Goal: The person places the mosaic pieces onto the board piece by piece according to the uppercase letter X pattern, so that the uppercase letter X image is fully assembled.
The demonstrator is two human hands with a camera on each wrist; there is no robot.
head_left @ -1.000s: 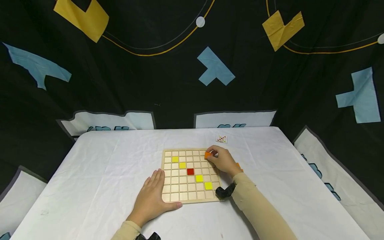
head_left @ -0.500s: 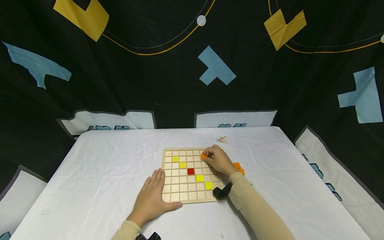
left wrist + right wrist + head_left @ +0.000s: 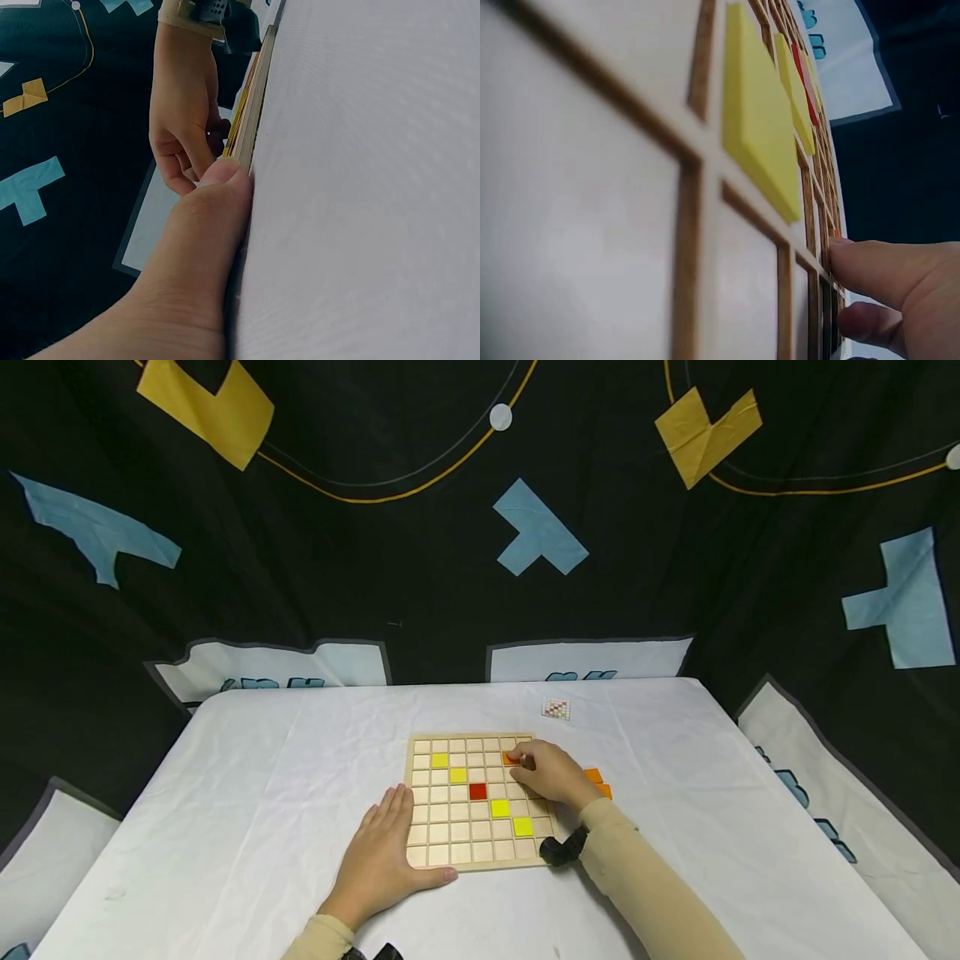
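A wooden grid board [image 3: 439, 832] lies flat on the table. Several yellow tiles [image 3: 500, 808] and one red tile [image 3: 477, 792] sit in its cells, in a diagonal line. My right hand [image 3: 553, 771] is over the board's far right part. Its index fingertip and thumb are at an orange tile [image 3: 507, 758], low in a cell of the second row and partly covered by the finger. In the right wrist view just a sliver of that tile shows beside the fingertips. My left hand [image 3: 380, 853] rests with straight fingers along the board's left edge, its thumb [image 3: 223, 176] against the near edge.
Two more orange tiles [image 3: 593, 775] lie on the table right of the board, partly behind the right forearm. A small card [image 3: 557, 709] with a coloured grid pattern lies beyond the board. A white cloth covers the table, with dark curtains behind.
My right hand has brought the orange tile slightly left and then down into the cell. The two orange tiles at the right have come more into sight. My left hand keeps its place.
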